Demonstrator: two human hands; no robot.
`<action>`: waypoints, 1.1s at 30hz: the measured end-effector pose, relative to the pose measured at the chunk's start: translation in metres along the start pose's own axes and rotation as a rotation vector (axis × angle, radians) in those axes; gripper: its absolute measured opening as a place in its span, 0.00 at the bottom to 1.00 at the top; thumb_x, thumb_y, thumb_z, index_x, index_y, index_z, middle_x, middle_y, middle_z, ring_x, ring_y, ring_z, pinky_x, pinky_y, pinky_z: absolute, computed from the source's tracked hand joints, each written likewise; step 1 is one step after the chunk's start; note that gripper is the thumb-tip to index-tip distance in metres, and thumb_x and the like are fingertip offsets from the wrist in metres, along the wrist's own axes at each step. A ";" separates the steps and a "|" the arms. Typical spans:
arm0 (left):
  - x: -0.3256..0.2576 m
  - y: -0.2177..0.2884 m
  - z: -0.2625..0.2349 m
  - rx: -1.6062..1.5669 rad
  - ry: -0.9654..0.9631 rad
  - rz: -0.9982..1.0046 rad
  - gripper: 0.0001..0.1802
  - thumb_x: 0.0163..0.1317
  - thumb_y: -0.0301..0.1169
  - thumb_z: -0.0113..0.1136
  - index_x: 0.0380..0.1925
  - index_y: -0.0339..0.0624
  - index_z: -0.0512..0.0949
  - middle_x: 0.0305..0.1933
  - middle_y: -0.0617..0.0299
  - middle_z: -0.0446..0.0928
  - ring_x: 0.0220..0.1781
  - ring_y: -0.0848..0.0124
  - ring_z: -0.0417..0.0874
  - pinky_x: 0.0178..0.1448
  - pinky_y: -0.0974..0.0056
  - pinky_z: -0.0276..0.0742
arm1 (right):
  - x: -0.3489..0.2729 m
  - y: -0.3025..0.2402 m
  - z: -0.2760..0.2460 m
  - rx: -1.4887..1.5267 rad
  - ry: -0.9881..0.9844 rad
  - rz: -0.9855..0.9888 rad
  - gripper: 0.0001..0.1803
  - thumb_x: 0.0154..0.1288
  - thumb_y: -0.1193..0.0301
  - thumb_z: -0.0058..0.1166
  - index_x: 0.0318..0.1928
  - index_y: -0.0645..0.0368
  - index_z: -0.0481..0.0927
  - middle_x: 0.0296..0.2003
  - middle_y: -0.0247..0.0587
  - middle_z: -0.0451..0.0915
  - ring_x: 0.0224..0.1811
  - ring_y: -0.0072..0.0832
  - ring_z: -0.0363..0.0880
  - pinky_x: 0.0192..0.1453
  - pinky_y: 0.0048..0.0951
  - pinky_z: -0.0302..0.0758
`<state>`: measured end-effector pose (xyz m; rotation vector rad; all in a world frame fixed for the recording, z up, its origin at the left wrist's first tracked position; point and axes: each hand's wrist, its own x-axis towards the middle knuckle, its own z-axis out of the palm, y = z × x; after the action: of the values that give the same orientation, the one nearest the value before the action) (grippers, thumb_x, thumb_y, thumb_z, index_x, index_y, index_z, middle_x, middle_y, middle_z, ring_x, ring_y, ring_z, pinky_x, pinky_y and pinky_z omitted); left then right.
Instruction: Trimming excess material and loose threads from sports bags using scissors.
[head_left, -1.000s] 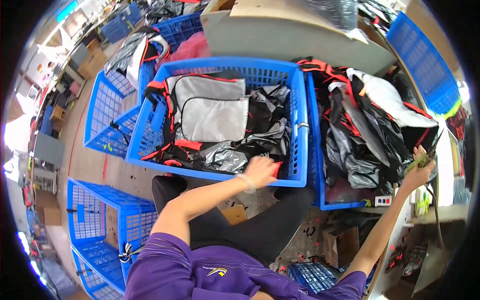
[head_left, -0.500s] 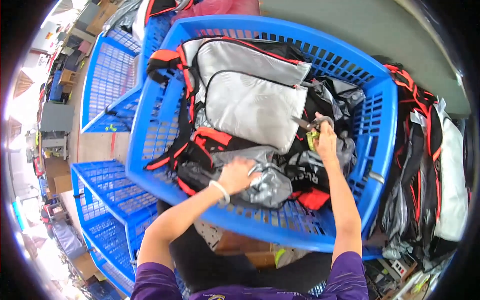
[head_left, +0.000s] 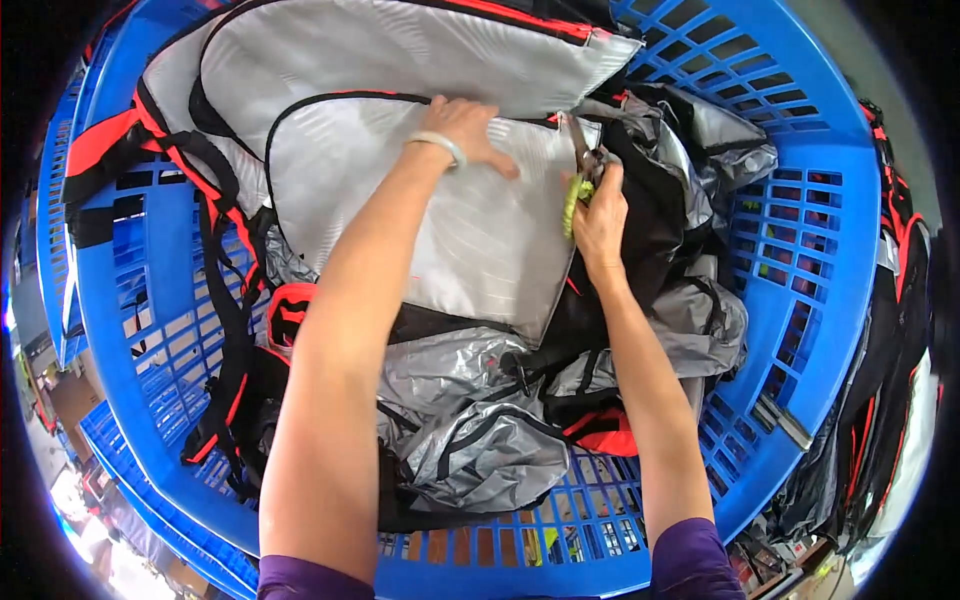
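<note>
My left hand (head_left: 464,132) lies on a silver bag panel (head_left: 470,250) with a black-edged curved border, fingers at that border and thumb stretched out to the side. At the panel's right edge, my right hand (head_left: 603,225) grips scissors (head_left: 572,204) with yellow-green wrapped handles. Their dark blades point up toward the panel's upper right corner, near a small red zipper end. Whether the blades touch the fabric I cannot tell. A second silver panel (head_left: 380,50), with red zipper trim, lies just beyond.
A large blue plastic basket (head_left: 835,215) surrounds the bags. Crumpled silver lining (head_left: 490,455) lies at its near side, black-and-red straps (head_left: 225,200) at its left. More bags (head_left: 880,400) hang outside on the right. Other blue baskets (head_left: 150,490) stand at the left.
My left hand has moved from the crumpled silver fabric up onto the panel's far border. My right hand has brought the scissors to the panel's upper right corner. The view is closer.
</note>
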<state>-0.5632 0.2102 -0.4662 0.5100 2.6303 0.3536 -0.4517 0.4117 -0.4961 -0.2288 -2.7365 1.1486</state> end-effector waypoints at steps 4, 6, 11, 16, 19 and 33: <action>-0.048 0.004 -0.016 -0.031 0.114 0.080 0.36 0.34 0.58 0.71 0.38 0.43 0.82 0.41 0.50 0.81 0.48 0.52 0.79 0.55 0.54 0.70 | -0.009 -0.042 -0.020 0.291 0.159 0.134 0.19 0.57 0.70 0.63 0.37 0.63 0.64 0.24 0.49 0.74 0.23 0.38 0.72 0.28 0.36 0.68; -0.102 0.015 -0.031 -0.057 0.224 0.092 0.30 0.35 0.57 0.70 0.29 0.43 0.82 0.35 0.51 0.80 0.41 0.52 0.79 0.48 0.54 0.71 | -0.021 -0.078 -0.052 0.394 0.105 0.141 0.16 0.56 0.75 0.61 0.34 0.63 0.64 0.22 0.45 0.73 0.23 0.26 0.68 0.26 0.32 0.66; -0.254 0.050 -0.083 -0.048 0.376 0.049 0.25 0.35 0.54 0.70 0.18 0.42 0.78 0.25 0.56 0.77 0.33 0.55 0.78 0.40 0.55 0.69 | -0.086 -0.194 -0.113 0.442 0.067 -0.051 0.16 0.56 0.75 0.62 0.38 0.62 0.65 0.26 0.45 0.73 0.25 0.27 0.68 0.28 0.29 0.66; -0.387 0.101 -0.187 -0.130 0.601 0.270 0.25 0.36 0.53 0.72 0.17 0.41 0.77 0.22 0.58 0.75 0.28 0.59 0.79 0.35 0.57 0.70 | -0.143 -0.310 -0.222 0.563 0.172 -0.199 0.18 0.56 0.72 0.66 0.36 0.61 0.66 0.26 0.35 0.71 0.27 0.20 0.66 0.31 0.25 0.68; -0.462 0.132 -0.290 -0.302 0.036 0.196 0.35 0.52 0.62 0.59 0.29 0.34 0.80 0.24 0.48 0.77 0.28 0.60 0.82 0.35 0.57 0.77 | -0.185 -0.383 -0.303 0.602 0.288 -0.304 0.17 0.53 0.76 0.66 0.37 0.56 0.69 0.29 0.25 0.66 0.30 0.16 0.65 0.35 0.18 0.64; -0.495 0.333 -0.230 -1.580 0.133 0.933 0.37 0.56 0.35 0.68 0.64 0.37 0.64 0.57 0.52 0.74 0.60 0.67 0.73 0.65 0.62 0.66 | -0.367 -0.507 -0.566 0.585 0.796 -0.878 0.16 0.49 0.80 0.66 0.33 0.60 0.71 0.27 0.26 0.66 0.28 0.15 0.64 0.33 0.18 0.64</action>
<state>-0.1569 0.2716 0.0238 0.9717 1.2244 2.3671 -0.0147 0.3775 0.2250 0.4517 -1.4481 1.1460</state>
